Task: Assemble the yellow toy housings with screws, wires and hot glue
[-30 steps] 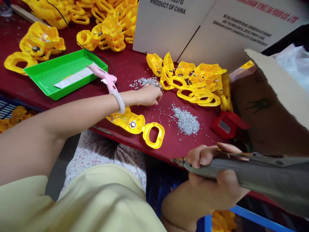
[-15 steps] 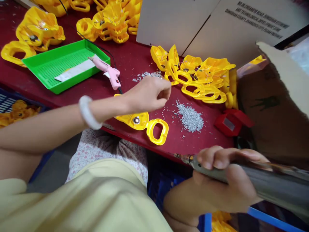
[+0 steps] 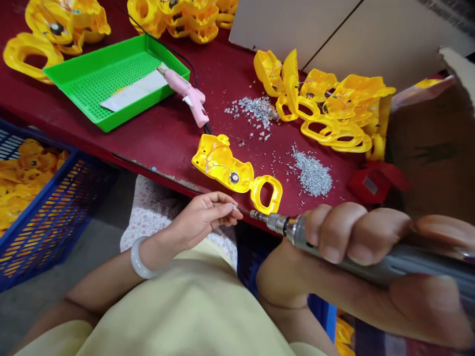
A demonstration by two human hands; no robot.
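Observation:
My left hand pinches a tiny metal screw between thumb and fingertips, just off the table's front edge. My right hand is wrapped round a grey power screwdriver. Its thin bit points left, with the tip at the screw; whether they touch is hard to tell. Right behind the fingers lies a yellow plastic shell with its hollow side up, showing thin wires, a round metal part and a ring-shaped handle. Two heaps of small metal pieces and screws lie behind it.
A pink glue gun leans on a green tray. Yellow shells are stacked at the back right, near a red box and a cardboard box. At the left stands a blue crate of yellow parts.
My left hand has come back from the heap behind the shell to the table's front edge, now pinching a screw. The screwdriver's bit has moved left and up to meet it.

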